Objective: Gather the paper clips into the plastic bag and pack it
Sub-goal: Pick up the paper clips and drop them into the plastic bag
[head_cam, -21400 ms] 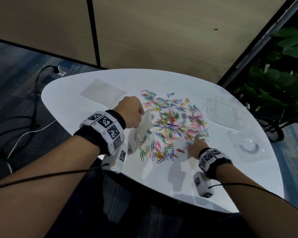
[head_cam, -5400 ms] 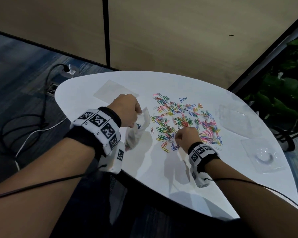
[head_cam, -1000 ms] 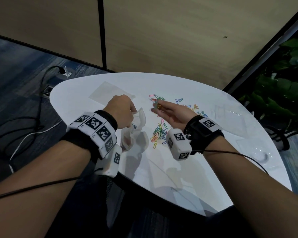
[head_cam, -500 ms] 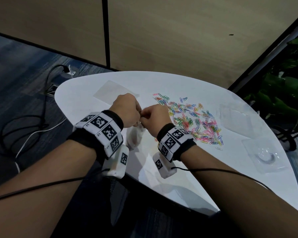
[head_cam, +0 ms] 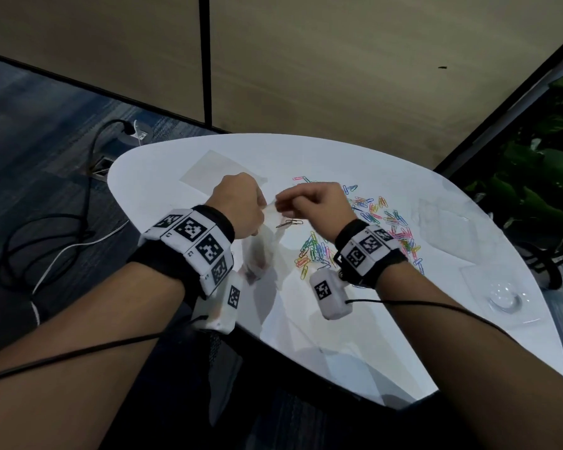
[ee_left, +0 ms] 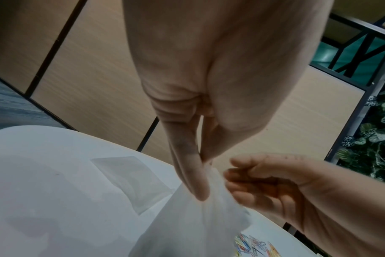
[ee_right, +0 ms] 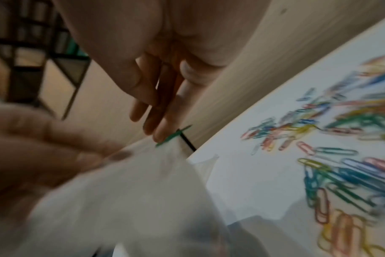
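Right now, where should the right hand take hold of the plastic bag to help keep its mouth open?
Probably the free rim of the plastic bag, opposite the left hand, which pinches the near rim. Bring the right hand in from the clip-pile side; the bag hangs limp below.

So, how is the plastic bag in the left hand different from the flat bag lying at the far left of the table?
The plastic bag is held up off the table, pinched at its top by the left hand; the flat bag lies on the table, untouched. The held bag hangs crumpled and bulging; the flat bag is smooth. The right hand is at the held bag's mouth, not at the flat bag. Both are translucent plastic.
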{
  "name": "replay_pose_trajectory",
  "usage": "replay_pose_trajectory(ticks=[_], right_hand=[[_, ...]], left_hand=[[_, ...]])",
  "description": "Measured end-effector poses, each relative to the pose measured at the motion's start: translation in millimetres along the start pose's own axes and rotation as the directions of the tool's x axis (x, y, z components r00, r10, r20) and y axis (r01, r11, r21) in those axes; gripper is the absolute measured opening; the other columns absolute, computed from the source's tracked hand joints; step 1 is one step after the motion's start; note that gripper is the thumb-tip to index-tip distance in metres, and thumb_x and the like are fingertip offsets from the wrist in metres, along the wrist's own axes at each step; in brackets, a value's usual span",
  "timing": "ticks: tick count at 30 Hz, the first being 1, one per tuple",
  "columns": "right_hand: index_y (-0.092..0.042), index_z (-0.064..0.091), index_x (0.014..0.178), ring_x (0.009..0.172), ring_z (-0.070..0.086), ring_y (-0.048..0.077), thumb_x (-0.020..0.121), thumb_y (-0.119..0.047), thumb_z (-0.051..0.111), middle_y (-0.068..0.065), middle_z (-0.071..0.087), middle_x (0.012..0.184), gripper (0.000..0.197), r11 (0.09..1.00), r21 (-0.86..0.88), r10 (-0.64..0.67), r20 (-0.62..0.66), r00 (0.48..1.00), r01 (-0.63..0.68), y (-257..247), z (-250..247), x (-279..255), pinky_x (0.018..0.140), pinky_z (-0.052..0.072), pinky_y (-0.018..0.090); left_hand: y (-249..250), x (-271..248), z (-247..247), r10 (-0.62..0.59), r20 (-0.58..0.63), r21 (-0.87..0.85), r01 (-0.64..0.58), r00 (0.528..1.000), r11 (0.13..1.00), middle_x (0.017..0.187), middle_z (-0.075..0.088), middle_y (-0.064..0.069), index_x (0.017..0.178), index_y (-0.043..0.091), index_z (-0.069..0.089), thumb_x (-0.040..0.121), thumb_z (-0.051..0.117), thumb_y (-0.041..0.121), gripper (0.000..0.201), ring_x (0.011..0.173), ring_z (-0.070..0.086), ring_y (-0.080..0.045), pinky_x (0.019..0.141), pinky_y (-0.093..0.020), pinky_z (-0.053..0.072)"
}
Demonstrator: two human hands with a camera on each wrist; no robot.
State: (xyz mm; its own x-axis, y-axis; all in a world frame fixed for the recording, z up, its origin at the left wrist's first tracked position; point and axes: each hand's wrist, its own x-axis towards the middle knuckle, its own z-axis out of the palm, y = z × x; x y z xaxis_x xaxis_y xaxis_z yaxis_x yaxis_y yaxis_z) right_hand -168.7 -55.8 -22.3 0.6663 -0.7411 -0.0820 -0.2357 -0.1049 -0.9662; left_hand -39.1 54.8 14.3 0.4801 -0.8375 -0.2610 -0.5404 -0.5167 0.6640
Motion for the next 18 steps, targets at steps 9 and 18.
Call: replay_pose_trajectory(ticks=[9,18], right_hand=[[-0.01,0.049,0.132,0.121,0.053,0.032,0.1,-0.039,0.042,0.01,0.054,0.132,0.044,0.45,-0.887,0.34,0.063,0.938,-0.104,87,-31,10,0.094,0.043,0.036],[-0.008,0.065,0.107,0.102,0.061,0.033,0.091,-0.014,0.054,0.013,0.06,0.111,0.021,0.263,-0.939,0.176,0.274,0.945,0.224,105,-17,-5,0.077,0.044,0.027]], left_hand=[[-5,-2,-4,0.003,0.017,0.027,-0.004,1.0,1.0,0.088,0.074,-0.015,0.113,0.006,0.07,0.092,0.049,0.0,0.03,0.08,0.075,-0.026,0.085,-0.035,0.06],[-3,0,-2,0.026,0.025,0.058,-0.028,0.999,0.998,0.098,0.073,-0.017,0.111,0.006,0.072,0.089,0.05,-0.002,0.031,0.087,0.074,-0.03,0.087,-0.037,0.059]])
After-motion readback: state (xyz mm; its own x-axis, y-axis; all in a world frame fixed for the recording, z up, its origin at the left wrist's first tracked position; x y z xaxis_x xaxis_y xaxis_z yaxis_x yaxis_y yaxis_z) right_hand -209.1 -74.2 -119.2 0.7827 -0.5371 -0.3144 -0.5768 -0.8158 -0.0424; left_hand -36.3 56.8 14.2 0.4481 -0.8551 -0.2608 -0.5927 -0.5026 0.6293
